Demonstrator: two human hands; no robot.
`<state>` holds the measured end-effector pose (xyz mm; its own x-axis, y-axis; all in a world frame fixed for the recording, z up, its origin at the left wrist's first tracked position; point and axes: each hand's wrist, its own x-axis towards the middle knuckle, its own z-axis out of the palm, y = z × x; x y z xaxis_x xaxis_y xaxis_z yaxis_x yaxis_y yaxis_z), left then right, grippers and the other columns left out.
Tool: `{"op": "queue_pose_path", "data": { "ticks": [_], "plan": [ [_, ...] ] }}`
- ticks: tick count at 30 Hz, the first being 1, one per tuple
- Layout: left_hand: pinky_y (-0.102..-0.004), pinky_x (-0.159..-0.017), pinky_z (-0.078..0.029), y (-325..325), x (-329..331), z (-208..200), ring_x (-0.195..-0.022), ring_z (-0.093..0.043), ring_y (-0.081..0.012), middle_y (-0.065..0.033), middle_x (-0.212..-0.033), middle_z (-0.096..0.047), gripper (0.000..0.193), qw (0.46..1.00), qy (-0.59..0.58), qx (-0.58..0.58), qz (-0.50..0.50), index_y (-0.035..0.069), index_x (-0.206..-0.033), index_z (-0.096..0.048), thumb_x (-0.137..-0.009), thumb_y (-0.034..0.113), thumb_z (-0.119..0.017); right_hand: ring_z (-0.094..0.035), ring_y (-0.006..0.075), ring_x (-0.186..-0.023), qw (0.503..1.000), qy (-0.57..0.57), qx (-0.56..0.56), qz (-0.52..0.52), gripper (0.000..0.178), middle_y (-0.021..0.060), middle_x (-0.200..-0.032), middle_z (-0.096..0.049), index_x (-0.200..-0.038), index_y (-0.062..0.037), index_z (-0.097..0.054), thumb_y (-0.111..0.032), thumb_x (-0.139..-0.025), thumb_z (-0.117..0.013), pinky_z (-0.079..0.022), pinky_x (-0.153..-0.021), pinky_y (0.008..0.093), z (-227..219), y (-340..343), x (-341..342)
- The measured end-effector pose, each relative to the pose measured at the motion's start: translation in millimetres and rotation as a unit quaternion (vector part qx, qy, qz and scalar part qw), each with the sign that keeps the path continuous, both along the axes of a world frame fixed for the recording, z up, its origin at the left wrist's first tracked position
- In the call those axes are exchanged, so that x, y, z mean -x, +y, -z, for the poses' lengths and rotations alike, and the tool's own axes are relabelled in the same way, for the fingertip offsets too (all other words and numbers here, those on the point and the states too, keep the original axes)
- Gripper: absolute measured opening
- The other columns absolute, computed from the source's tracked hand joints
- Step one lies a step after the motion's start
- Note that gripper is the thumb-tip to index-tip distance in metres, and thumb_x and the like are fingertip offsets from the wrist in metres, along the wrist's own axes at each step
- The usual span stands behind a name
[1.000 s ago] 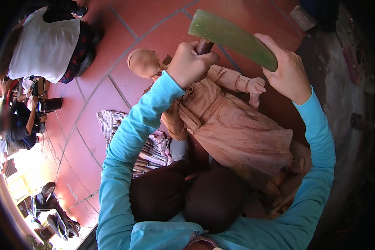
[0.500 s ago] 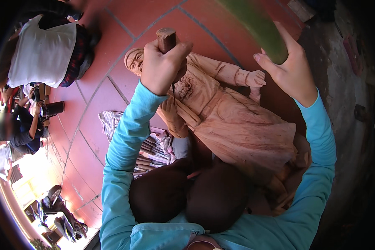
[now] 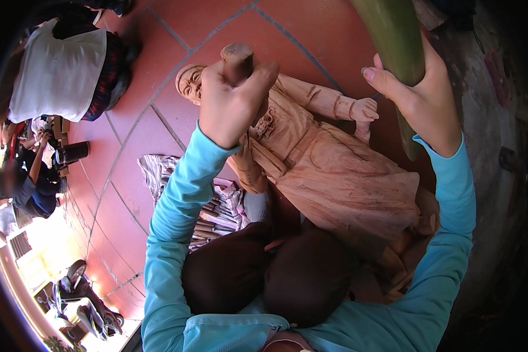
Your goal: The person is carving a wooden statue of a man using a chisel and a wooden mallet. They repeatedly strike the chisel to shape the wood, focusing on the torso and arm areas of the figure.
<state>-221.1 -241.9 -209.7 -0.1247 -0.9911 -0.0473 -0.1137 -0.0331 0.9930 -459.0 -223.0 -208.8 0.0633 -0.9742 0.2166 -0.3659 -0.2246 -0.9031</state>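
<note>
A carved wooden statue [image 3: 340, 170] of a bearded, robed figure lies on its back across the floor in front of my knees, head to the far left. My left hand [image 3: 232, 108] is closed around the wooden handle of a chisel [image 3: 237, 57], held upright above the statue's chest. The hand hides the chisel's blade and part of the beard. At the upper right my right hand [image 3: 419, 97] grips a thick green wooden mallet [image 3: 396, 41], raised beyond the statue's fist. Its upper end runs out of the picture.
Beside my left knee, a striped cloth [image 3: 155, 173] holds several carving tools [image 3: 217, 217] in a row. Red floor tiles [image 3: 135, 193] stretch away to the left. Other people, one in a white shirt [image 3: 58, 70], sit at the far left. A motorbike [image 3: 88, 305] stands at the lower left.
My right hand and the mallet have moved right, and the mallet looks less blurred. My left hand, with the chisel, has shifted slightly right. The statue sits marginally further right in view.
</note>
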Motion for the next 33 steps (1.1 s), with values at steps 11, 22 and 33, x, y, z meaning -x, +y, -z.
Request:
{"op": "queue_pose_path", "data": {
  "ticks": [11, 22, 33],
  "plan": [
    [-0.0221, -0.039, -0.032, 10.9, -15.6, 2.2, -0.043, -0.046, -0.005, 0.0021, -0.052, -0.051, 0.019, 0.998, 0.052, 0.038, -0.008, 0.002, -0.068, -0.056, -0.085, 0.006, -0.063, -0.064, 0.0137, -0.076, 0.982, 0.112, 0.149, -0.041, 0.055, 0.0076, -0.09, -0.065, -0.125, -0.009, -0.054, 0.011, -0.074, -0.06, -0.05, -0.064, 0.0297, -3.3, 8.6, -19.5],
    [-0.0216, -0.042, -0.028, 10.9, -6.3, 11.2, -0.047, -0.04, -0.0026, 0.0056, -0.053, -0.047, 0.016, 0.997, -0.018, 0.079, 0.01, 0.0, -0.068, -0.055, -0.083, 0.002, -0.062, -0.068, 0.0283, -0.093, 0.956, 0.212, 0.197, -0.056, 0.062, 0.0129, -0.109, -0.067, -0.128, -0.0123, -0.054, 0.014, -0.072, -0.059, -0.056, -0.074, 0.0338, -17.6, 4.6, -16.0],
    [-0.0226, -0.044, -0.031, 9.9, -3.7, 9.4, -0.049, -0.041, -0.0031, 0.0053, -0.053, -0.046, 0.014, 0.999, -0.021, 0.039, 0.013, 0.001, -0.07, -0.056, -0.081, 0.004, -0.064, -0.067, 0.0325, -0.095, 0.966, 0.172, 0.189, -0.026, 0.059, 0.0147, -0.105, -0.067, -0.127, -0.0116, -0.054, 0.009, -0.073, -0.064, -0.054, -0.075, 0.0336, 1.3, 12.0, -7.7]
  ]
}}
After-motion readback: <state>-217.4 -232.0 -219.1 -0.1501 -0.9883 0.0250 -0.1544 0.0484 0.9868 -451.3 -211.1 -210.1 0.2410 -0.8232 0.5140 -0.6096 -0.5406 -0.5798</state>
